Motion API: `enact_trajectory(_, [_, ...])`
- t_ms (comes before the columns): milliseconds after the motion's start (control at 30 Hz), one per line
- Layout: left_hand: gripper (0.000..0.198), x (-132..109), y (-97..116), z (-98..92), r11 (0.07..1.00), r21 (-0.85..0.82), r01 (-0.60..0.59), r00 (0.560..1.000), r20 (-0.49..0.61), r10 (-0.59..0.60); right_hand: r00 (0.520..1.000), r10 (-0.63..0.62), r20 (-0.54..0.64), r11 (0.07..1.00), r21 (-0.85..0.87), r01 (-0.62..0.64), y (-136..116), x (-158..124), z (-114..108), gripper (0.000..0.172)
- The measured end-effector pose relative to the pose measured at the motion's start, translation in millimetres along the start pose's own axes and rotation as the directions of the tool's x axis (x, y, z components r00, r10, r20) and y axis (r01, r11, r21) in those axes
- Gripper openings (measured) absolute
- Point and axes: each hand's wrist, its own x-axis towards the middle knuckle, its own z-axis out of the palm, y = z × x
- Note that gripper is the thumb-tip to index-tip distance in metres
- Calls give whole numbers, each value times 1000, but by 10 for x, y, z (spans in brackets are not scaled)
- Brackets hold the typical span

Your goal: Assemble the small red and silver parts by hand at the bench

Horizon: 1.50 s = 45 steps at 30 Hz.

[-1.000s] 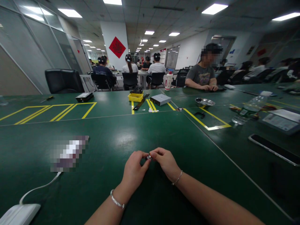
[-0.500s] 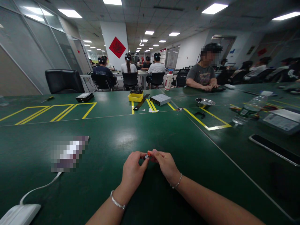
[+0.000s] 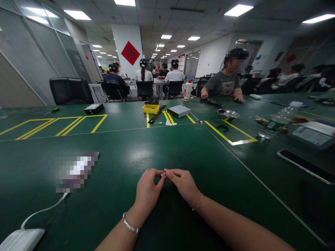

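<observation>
Orange-tipped small metal part (image 3: 163,173) is pinched between fingers of left hand (image 3: 148,190) and right hand (image 3: 184,182) near the green worktop's (image 3: 110,209) near edge.

The green tabletop (image 3: 162,146), marked with yellow tape lines (image 3: 230,141), carries a yellow tray (image 3: 151,108), grey box (image 3: 179,111), black box (image 3: 93,108), metal dish (image 3: 228,113), toppled water bottle (image 3: 277,122), phone (image 3: 305,165) and white charger (image 3: 22,239).

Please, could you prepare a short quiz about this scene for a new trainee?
1. True or false: the left hand and the right hand both pinch the small part.
2. What colour is the tray far across the table? A) yellow B) red C) white
3. Fill in: each wrist wears a ____.
Key: 1 true; 2 A; 3 bracelet.
</observation>
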Motion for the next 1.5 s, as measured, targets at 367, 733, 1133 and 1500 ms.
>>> enact_trajectory(367, [31,-5,-48,31,998,-58,33,999,41,-31,929,-106,-355,936,-350,-27,-27,414,-916,21])
enact_trajectory(733, [26,33,-146,53,991,-30,134,990,43,-133,736,43,-676,375,-671,-639,328,294,-2652,32])
enact_trajectory(1133, [21,55,-143,47,993,-36,109,992,70,-107,711,-177,-681,329,-721,-610,416,304,-2668,35])
enact_trajectory(1500, [34,31,-139,87,999,15,40,985,166,-42,900,-267,345,431,-793,431,133,272,-470,47])
